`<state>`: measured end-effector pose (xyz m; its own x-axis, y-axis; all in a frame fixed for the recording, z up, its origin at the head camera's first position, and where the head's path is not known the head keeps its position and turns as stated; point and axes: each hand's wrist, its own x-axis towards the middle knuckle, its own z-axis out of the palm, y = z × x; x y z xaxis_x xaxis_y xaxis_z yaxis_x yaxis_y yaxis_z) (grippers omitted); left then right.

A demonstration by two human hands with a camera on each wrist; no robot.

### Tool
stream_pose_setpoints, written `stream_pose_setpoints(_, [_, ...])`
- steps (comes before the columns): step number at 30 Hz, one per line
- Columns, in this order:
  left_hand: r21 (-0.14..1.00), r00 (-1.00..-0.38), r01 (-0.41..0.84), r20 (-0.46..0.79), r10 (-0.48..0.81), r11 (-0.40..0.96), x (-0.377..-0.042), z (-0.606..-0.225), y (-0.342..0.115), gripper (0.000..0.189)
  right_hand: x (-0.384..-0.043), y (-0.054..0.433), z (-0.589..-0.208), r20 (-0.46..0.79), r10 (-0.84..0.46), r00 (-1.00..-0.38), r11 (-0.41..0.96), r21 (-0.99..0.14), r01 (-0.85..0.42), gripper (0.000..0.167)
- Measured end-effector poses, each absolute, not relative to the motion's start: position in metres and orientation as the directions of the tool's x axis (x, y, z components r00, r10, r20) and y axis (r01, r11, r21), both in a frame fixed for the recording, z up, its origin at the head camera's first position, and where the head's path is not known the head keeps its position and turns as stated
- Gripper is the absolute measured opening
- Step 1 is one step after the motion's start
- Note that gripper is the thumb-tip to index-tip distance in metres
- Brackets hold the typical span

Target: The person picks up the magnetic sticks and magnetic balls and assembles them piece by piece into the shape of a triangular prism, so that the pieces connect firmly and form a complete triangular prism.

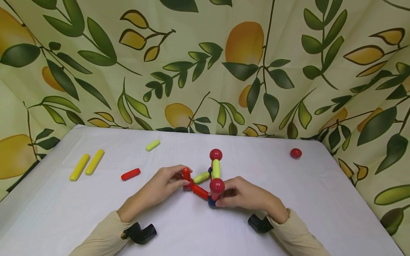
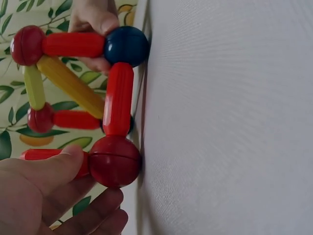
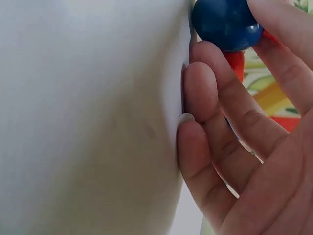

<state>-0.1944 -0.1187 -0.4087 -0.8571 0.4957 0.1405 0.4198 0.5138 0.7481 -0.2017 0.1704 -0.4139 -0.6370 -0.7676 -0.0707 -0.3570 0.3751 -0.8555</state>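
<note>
Right hand [image 3: 274, 166] grips a blue ball [image 3: 227, 24] at the upper edge — lower fingertips [image 3: 191, 147] along the white table [image 3: 88, 107]; red rod [image 3: 236, 62] partly visible behind — remainder obscured.

- The ball-and-stick frame [image 1: 216, 170] blocked passage between your left hand [image 1: 164, 183] and right hand [image 1: 245, 193].
- Forward and left, a loose red stick [image 1: 130, 174] obstructed you.
- Rightward, you had bare tabletop [image 1: 333, 202] — up to the lone red ball [image 1: 296, 153].

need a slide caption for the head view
Left hand pinches an upright red rod; right hand grips a blue ball.
</note>
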Motion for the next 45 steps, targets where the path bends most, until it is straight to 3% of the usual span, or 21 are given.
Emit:
stream_pose_setpoints(12, [0.726, -0.822, 0.433, 0.076, 0.564, 0.534, -0.193, -0.406, -0.118, 0.017, -0.211, 0.183, -0.415, -0.005, -0.715, -0.699, 0.396, -0.827, -0.400, 0.022])
stream_pose_setpoints(21, [0.714, -0.767, 0.493, 0.088, 0.635, 0.497, -0.191, -0.404, -0.114, 0.008, -0.211, 0.185, -0.411, -0.044, -0.653, -0.756, 0.487, -0.789, -0.375, 0.021])
stream_pose_setpoints(36, [0.682, -0.819, 0.467, 0.093, 0.566, 0.563, -0.183, -0.406, -0.105, 0.010, -0.213, 0.187, -0.413, -0.028, -0.595, -0.803, 0.550, -0.743, -0.381, 0.015])
stream_pose_setpoints(45, [0.693, -0.835, 0.440, 0.082, 0.544, 0.571, -0.183, -0.408, -0.104, 0.010, -0.213, 0.187, -0.413, -0.024, -0.602, -0.798, 0.542, -0.747, -0.386, 0.015])
